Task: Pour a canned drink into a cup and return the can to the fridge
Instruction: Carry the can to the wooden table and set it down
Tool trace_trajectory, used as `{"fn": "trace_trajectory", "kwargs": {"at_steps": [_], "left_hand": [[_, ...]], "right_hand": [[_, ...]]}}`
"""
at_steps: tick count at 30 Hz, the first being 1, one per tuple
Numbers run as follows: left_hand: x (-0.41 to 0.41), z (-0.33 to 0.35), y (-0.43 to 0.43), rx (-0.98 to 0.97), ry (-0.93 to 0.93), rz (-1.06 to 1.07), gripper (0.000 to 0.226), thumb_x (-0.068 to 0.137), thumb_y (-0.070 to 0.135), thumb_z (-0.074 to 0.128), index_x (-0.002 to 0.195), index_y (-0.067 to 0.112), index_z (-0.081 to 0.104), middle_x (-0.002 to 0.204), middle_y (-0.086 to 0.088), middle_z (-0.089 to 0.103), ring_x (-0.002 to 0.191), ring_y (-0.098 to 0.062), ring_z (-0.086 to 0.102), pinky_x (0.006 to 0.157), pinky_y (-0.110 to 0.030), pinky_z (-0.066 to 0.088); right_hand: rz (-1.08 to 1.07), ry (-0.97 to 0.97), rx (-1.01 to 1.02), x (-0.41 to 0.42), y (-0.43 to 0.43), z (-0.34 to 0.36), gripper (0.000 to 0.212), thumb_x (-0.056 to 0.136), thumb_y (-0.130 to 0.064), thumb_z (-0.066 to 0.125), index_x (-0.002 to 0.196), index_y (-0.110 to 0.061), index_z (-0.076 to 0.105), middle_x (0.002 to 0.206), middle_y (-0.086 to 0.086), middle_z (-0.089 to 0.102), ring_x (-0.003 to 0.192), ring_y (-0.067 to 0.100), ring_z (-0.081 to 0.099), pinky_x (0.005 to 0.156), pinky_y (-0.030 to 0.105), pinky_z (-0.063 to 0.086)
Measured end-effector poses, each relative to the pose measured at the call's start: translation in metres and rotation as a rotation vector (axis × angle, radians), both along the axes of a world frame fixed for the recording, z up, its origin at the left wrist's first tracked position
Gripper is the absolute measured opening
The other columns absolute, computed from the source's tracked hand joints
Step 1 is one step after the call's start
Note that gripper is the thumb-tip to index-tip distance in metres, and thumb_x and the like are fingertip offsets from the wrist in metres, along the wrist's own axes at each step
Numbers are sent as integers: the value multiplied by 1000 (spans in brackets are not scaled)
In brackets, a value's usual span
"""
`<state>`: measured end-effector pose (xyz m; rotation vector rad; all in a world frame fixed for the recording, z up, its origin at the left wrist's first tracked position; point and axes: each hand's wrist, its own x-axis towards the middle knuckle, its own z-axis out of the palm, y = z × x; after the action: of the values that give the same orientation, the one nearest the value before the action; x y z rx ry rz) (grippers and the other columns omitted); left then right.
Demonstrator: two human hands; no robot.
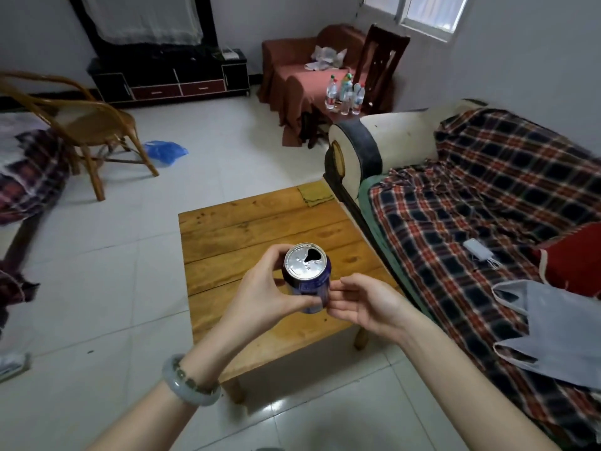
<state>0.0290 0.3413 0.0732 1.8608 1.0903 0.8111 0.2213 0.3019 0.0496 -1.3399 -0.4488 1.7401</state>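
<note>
The can [307, 265] sits in the lower middle of the frame, held upright and slightly tilted in the air above the wooden surface [260, 229]. It is dark blue with a silver lid, and its mouth is open. The left grip [263, 288] wraps around its left side, with the thumb across the front of the wall and the fingers curled round behind near the rim. The right grip [367, 304] lies palm-up just beside the can on its right, its fingers loose and only lightly bent, their tips at the can's lower wall. A pale bangle [192, 379] circles the left wrist.

A yellow cloth [315, 193] lies on the far right corner of the surface. Just right of the surface stands a sofa [383, 138] draped with a plaid blanket [487, 190]. On the blanket lie a small white device [478, 249], a red cushion [572, 255] and a grey plastic bag [559, 330].

At the left a rattan chair [87, 125] stands on the tiled floor, with a blue bag [164, 151] beside it. In the upper middle are a dark cabinet [169, 79] and a covered armchair [302, 76], with plastic bottles [344, 92] near it.
</note>
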Motion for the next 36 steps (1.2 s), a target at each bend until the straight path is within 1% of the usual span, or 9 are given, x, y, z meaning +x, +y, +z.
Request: {"fn": "trace_trajectory", "kwargs": {"at_steps": [8,10,13,18,23,27,30,33,36], "left_hand": [[38,-21,70,-37,21,128,76,53,30,90,116,31,49,108,27,56,105,14,49,80,-4,42],[43,-28,90,-41,31,155,77,52,30,90,116,31,48,108,26,55,104,14,48,80,-3,39],[46,-40,125,-59,14,203,75,52,26,91,114,31,48,108,24,56,104,12,50,82,-9,43],[49,-60,182,-95,-5,263,74,52,21,91,111,33,47,105,27,55,99,20,48,76,-1,40],[50,-89,230,-140,3,335,73,53,21,90,110,33,48,107,25,56,98,17,51,78,-4,41],[52,-119,256,-197,26,371,73,55,20,90,114,30,48,109,23,55,100,14,51,81,-7,43],[54,-149,270,-232,60,376,76,56,19,90,116,28,45,111,19,55,103,6,53,83,-8,43],[58,-185,279,-247,101,411,78,56,22,90,120,28,45,113,16,55,103,8,52,86,-9,43],[59,-229,285,-283,133,433,80,57,27,90,124,27,45,118,13,56,105,4,53,90,-15,43]], "right_hand": [[90,30,-26,40,96,-26,26,94,-14,43,95,3,62,89,19,72,87,27,70,72,32,58],[106,26,-35,45,122,-35,25,94,-15,44,97,3,62,94,20,71,90,28,69,74,33,57],[136,14,-50,47,164,-45,24,94,-14,44,96,1,62,90,18,71,87,27,69,71,32,58],[187,30,-96,47,231,-61,23,95,-12,42,100,1,60,98,20,66,92,28,66,78,34,55],[230,24,-136,41,292,-90,20,94,-12,44,95,-2,61,90,14,66,84,22,66,80,34,54],[285,2,-185,38,327,-124,17,93,-13,47,96,-4,61,97,15,64,91,23,65,81,33,54],[324,-12,-211,38,349,-156,14,93,-11,47,93,-6,60,98,15,64,91,23,64,80,31,52],[340,-25,-259,38,366,-195,17,94,-9,46,107,-2,56,103,14,61,96,24,61,83,33,50],[361,-65,-318,36,376,-237,20,94,-8,46,112,-4,54,98,10,61,89,19,60,72,28,52]]}}
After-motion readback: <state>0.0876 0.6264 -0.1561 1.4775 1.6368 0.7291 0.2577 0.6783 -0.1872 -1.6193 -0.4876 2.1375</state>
